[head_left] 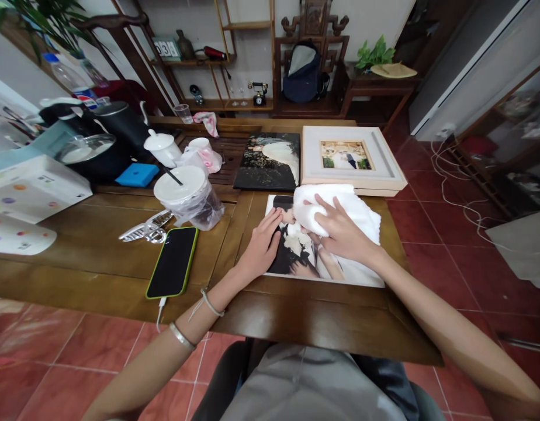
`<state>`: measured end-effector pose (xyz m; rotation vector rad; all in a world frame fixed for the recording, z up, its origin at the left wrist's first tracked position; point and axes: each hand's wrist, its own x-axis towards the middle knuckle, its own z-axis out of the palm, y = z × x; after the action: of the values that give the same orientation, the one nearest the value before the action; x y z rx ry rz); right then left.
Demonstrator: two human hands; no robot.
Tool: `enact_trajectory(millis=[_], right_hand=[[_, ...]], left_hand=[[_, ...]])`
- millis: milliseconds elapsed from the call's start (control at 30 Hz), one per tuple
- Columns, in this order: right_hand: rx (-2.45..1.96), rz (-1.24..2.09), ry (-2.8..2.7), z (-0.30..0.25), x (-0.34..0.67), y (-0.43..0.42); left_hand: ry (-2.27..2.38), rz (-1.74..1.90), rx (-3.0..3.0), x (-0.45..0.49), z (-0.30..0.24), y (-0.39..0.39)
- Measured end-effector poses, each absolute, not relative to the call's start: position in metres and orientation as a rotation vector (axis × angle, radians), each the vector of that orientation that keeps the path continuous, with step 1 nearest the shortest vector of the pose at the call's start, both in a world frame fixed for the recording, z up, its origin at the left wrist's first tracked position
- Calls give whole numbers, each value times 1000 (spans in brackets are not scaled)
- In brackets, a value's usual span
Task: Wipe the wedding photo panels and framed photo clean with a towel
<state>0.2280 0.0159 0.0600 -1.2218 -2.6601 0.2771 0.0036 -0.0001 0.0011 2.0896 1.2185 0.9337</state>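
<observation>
Fingers of the left hand (262, 244) lie flat on the photo print (305, 257), while the right hand (340, 231) grips a white cloth (340, 202).

a dark red tile floor (428, 234) runs around the wooden counter (99, 245). beyond the counter's far edge, an open wooden shelf (235, 58) and a carved dark chair (314, 23) stand against a pale wall (370, 20). a low side table (370, 88) sits just beside the chair. white cables (454, 199) trail over the floor off the right edge.
</observation>
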Motion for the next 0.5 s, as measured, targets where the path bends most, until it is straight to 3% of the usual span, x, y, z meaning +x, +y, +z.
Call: enact_trajectory(millis=[500], right_hand=[[-860, 737, -2851, 102, 245, -94]], left_hand=[[1209, 928, 2112, 2, -2, 1]])
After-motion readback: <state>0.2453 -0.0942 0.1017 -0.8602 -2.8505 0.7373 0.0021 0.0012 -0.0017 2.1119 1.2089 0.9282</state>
